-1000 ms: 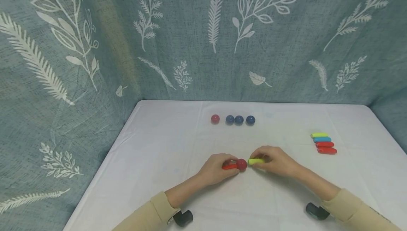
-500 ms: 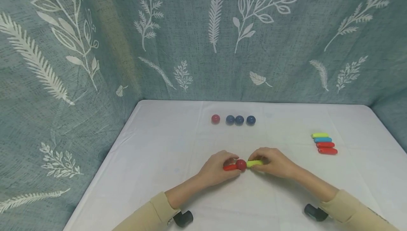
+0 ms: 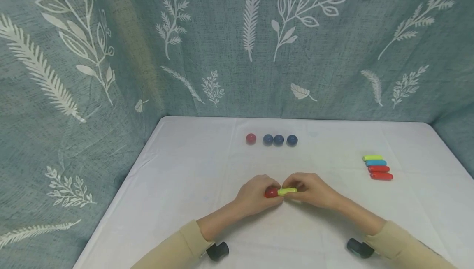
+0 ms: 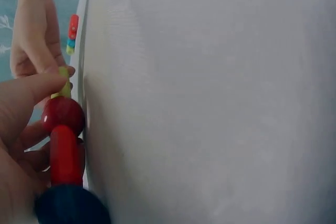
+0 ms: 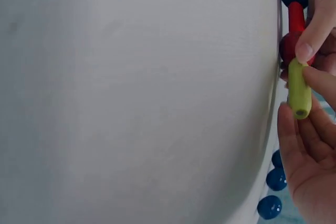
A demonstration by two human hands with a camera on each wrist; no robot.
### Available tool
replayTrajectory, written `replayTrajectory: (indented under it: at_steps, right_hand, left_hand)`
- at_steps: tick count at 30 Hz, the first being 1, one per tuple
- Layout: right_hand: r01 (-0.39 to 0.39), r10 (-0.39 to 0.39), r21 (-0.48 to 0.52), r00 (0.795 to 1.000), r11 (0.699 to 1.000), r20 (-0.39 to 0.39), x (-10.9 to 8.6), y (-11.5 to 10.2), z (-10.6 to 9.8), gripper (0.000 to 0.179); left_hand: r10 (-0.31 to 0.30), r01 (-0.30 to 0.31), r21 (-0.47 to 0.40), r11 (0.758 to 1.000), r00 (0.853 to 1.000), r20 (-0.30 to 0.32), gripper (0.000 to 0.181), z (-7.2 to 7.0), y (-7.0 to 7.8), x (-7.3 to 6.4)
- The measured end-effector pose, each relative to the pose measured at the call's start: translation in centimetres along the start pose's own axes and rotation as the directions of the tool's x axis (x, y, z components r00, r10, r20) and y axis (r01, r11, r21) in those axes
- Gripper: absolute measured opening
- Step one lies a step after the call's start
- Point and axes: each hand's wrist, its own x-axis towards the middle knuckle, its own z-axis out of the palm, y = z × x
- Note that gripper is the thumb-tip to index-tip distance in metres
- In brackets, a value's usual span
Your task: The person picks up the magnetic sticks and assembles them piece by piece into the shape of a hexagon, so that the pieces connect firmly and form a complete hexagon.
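Observation:
My left hand (image 3: 255,197) curls round a red ball (image 3: 271,192), its thumb reaching past the ball to a yellow-green stick (image 3: 287,191). The stick's end meets the ball, and my right hand (image 3: 314,191) pinches the stick between thumb and fingers. In the left wrist view a red stick (image 4: 65,156) runs from the ball's other side to a dark blue ball (image 4: 72,204), all in one line. From the head, my left hand hides the blue ball and the red stick almost entirely. The right wrist view shows the yellow-green stick's free end (image 5: 301,113) with a small hole.
Toward the back of the white-covered table (image 3: 192,158) lie a loose red ball (image 3: 251,138) and a row of blue balls (image 3: 279,140). At the right, yellow-green (image 3: 372,158), blue (image 3: 376,163) and red sticks (image 3: 381,176) lie side by side. Patterned curtains hang behind and left.
The yellow-green stick has come from apart to touching the red ball. Ball and stick have shifted left, deeper into my left hand, and my right hand has moved left with them.

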Motion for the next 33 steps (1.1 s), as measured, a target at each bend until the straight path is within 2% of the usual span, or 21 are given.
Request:
replayTrajectory:
  at_steps: [5, 8, 10, 12, 16, 19, 22, 33]
  right_hand:
    - [-0.041, 0.040, -0.007, 0.999, 0.999, -0.023, 0.7, -0.4, -0.2, 0.012]
    - [-0.090, 0.084, -0.052, 0.991, 0.995, -0.101, 1.6, -0.1, -0.8, 0.011]
    - [-0.131, 0.114, -0.079, 0.976, 0.988, -0.185, 2.3, 0.2, -1.4, 0.013]
    - [-0.171, 0.144, -0.080, 0.952, 0.982, -0.271, 3.0, 0.7, -2.1, 0.018]
    - [-0.242, 0.205, -0.055, 0.905, 0.969, -0.372, 4.3, 1.9, -3.4, 0.031]
    - [-0.266, 0.230, -0.037, 0.889, 0.963, -0.396, 5.2, 2.6, -4.1, 0.040]
    - [-0.287, 0.249, -0.035, 0.881, 0.957, -0.402, 6.2, 3.3, -4.5, 0.046]
    - [-0.335, 0.286, -0.077, 0.886, 0.939, -0.364, 8.4, 4.9, -4.8, 0.049]
  left_hand:
    - [-0.009, 0.010, 0.013, 1.000, 1.000, -0.017, 0.018, 0.0, 0.0, 0.0]
    - [-0.019, 0.019, 0.006, 1.000, 1.000, -0.017, 0.019, -0.1, -0.1, 0.0]
    - [-0.023, 0.023, 0.002, 1.000, 1.000, -0.016, 0.020, -0.1, -0.1, 0.0]
    - [-0.024, 0.024, -0.001, 1.000, 1.000, -0.017, 0.020, 0.0, -0.2, 0.0]
    - [-0.025, 0.025, -0.010, 1.000, 1.000, -0.015, 0.020, 0.0, -0.3, 0.0]
    - [-0.028, 0.028, -0.008, 1.000, 1.000, -0.013, 0.020, 0.0, -0.3, -0.1]
    - [-0.031, 0.031, -0.006, 0.999, 0.999, -0.010, 0.020, 0.1, -0.4, -0.1]
    - [-0.038, 0.038, -0.010, 0.999, 0.999, 0.009, 0.021, 0.1, -0.3, -0.1]
